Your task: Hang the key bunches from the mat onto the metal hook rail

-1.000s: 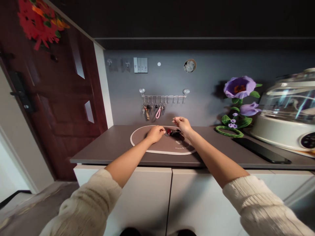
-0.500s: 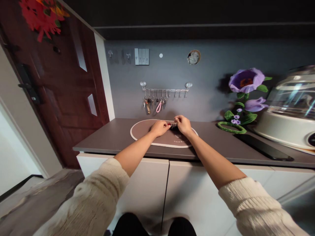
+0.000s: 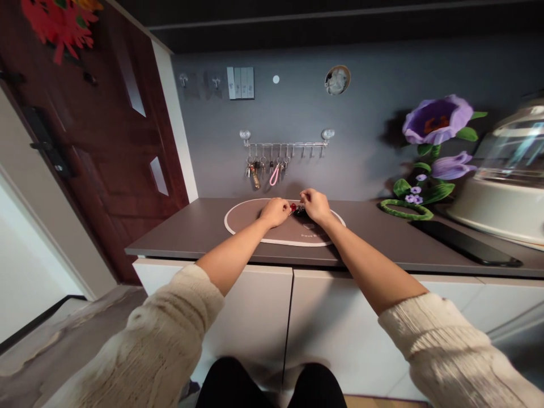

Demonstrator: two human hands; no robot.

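Note:
Both hands work close together over an oval brown mat [image 3: 242, 222] with a pale border on the counter. My left hand [image 3: 275, 212] is closed in a pinch beside a small shiny red piece [image 3: 293, 208]. Just right of that piece lies a small dark bundle [image 3: 300, 211], partly covered by my right hand [image 3: 315, 205]. The right fingers are pinched together a little above the bundle. What either hand grips between its fingertips is too small to make out.
On the wall behind hangs a clear hook rail [image 3: 284, 145] with several bunches of keys [image 3: 255, 174] and a pink loop [image 3: 274, 175]. To the right are a purple fabric flower [image 3: 437, 122], a black phone [image 3: 467, 243] and a white domed appliance [image 3: 501, 204]. A dark red door [image 3: 114, 170] stands left.
The head view has tilted down slightly, so the wall and counter sit higher. Both hands stay over the mat, still pinched, with the red piece showing a little more between them.

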